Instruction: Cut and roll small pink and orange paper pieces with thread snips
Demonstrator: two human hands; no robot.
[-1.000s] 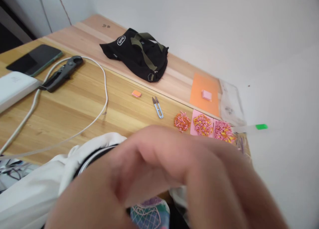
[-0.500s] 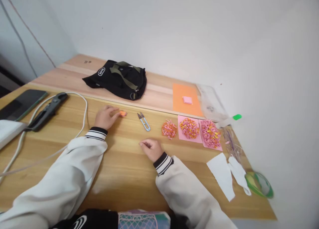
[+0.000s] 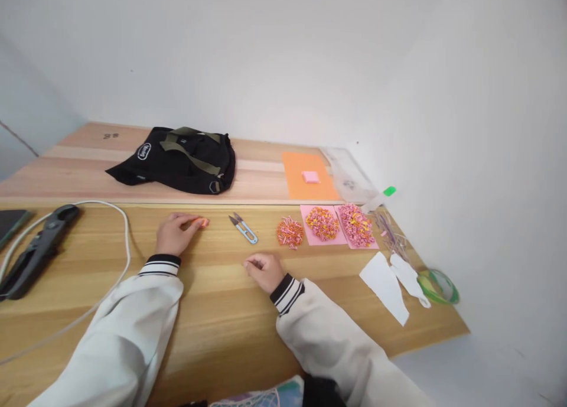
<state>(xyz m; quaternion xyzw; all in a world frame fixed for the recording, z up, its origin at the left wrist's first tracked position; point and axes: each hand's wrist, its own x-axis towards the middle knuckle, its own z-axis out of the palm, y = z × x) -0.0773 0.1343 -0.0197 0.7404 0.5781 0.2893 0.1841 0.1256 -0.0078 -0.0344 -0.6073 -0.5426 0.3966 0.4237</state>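
My left hand [image 3: 174,234] rests on the wooden table, thumb and fingers pinched at a small orange-and-pink piece [image 3: 204,222], too small to make out further. To its right lie light-blue thread snips [image 3: 244,228], blades pointing up and left. Nearer to me, my right hand [image 3: 266,272] is closed, thumb against curled fingers; whatever is in them, if anything, is hidden. Beyond it lies a loose pile of small orange and pink bits [image 3: 290,233]. Two larger heaps, a pink-and-yellow one [image 3: 322,223] and a mostly pink one [image 3: 355,225], sit on pink paper squares.
A black bag [image 3: 181,162] lies at the back. An orange sheet [image 3: 295,185] bears a small pink pad [image 3: 310,176]. White paper pieces [image 3: 386,286] and a green tape roll [image 3: 447,289] are at right. At left are a white cable [image 3: 128,235] and a black-grey tool [image 3: 44,247].
The camera view has shifted, so the table items appear lower and further left. My left fingers now overlap the orange piece more. The right hand has barely changed its closed pose.
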